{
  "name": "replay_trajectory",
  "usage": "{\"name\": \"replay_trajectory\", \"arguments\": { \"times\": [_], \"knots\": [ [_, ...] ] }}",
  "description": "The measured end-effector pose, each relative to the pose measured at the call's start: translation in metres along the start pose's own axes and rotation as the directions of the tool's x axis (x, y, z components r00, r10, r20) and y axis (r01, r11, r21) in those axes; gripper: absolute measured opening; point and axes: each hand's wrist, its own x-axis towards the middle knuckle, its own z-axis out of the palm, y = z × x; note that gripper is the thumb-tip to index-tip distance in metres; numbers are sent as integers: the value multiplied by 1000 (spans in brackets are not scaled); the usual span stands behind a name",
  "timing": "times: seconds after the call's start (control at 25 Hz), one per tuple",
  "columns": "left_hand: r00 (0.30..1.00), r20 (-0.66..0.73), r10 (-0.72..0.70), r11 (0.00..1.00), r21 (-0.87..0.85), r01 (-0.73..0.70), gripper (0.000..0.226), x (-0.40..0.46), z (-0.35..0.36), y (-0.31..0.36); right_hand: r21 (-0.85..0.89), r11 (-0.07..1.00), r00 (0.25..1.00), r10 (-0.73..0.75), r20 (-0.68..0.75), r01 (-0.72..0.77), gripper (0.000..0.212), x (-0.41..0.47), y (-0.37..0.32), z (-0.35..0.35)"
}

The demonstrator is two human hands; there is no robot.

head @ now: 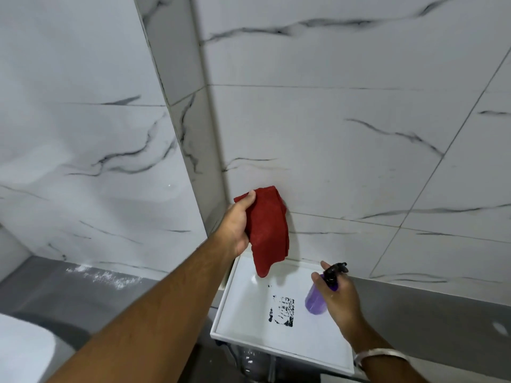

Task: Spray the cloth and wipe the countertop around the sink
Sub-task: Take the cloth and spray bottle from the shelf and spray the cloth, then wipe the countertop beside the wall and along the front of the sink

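My left hand (237, 221) holds a red cloth (267, 230) up in front of the marble-tiled wall, and the cloth hangs down over the far edge of a white rectangular basin (240, 308). My right hand (336, 295) grips a purple spray bottle (316, 297) with a black trigger head (334, 272), held over the basin's right half with the nozzle pointing up and left toward the cloth. A black smudged mark (282, 310) lies on the basin's white surface.
Marble-patterned tiles cover the wall (331, 134) behind, with a protruding tiled column (188, 120) at the left. The grey floor (83, 294) shows white powdery marks. A white rounded fixture (22, 352) sits at the bottom left. I wear a silver bracelet (378, 355) on my right wrist.
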Motion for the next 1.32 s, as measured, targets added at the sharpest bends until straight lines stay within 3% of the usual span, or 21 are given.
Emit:
{"name": "replay_trajectory", "arguments": {
  "times": [0.12,0.24,0.32,0.4,0.44,0.48,0.56,0.6,0.68,0.72,0.8,0.88,0.96,1.08,1.2,1.32],
  "knots": [
    [1000,-18,-3,1000,-16,3,49,-7,-8,-12,-107,994,985,-47,-164,30,22,8,11,2],
    [1000,-21,8,1000,-24,-9,43,-15,-15,-21,-241,964,971,-156,-184,109,32,5,18,5],
    [999,-39,10,1000,-25,-11,39,-21,-19,-26,-328,942,964,-153,-215,76,60,-1,24,9],
    [998,-64,-1,1000,-28,-1,36,-25,-25,-29,-361,932,956,-76,-283,-33,101,-15,38,7],
    [998,-67,-10,999,-35,7,35,-28,-29,-30,-368,929,944,-78,-319,-47,113,-28,52,3],
    [998,-55,-19,999,-49,16,35,-30,-32,-30,-387,922,942,-126,-312,-5,112,-45,67,0],
    [999,-14,-35,995,-97,34,39,-39,-48,-31,-386,909,974,-210,-89,161,82,-81,83,4],
    [999,4,-41,992,-118,41,42,-45,-55,-30,-279,943,983,-159,94,179,69,-92,78,12],
    [999,49,-19,985,-169,27,46,-61,-76,-28,5,995,924,89,371,-98,62,-83,57,46],
    [996,89,15,981,-195,2,47,-69,-91,-26,132,951,853,182,489,-278,60,-74,42,69],
    [983,159,94,963,-264,-50,52,-90,-129,-21,295,822,710,177,682,-488,58,-58,4,117],
    [972,163,167,944,-310,-110,56,-116,-182,-8,357,778,649,85,756,-518,55,-55,-30,172],
    [985,52,167,944,-295,-144,56,-143,-243,9,345,804,607,25,794,-484,50,-59,-45,221],
    [983,-173,62,994,-77,-77,55,-180,-349,30,168,904,587,107,803,-394,43,-56,-53,298],
    [965,-251,-69,975,186,118,48,-185,-426,54,-27,964,551,173,816,-263,33,-51,-55,370],
    [941,-327,87,943,332,28,27,-155,-506,99,-104,993,562,53,826,60,32,-35,-65,463]
  ]
}}
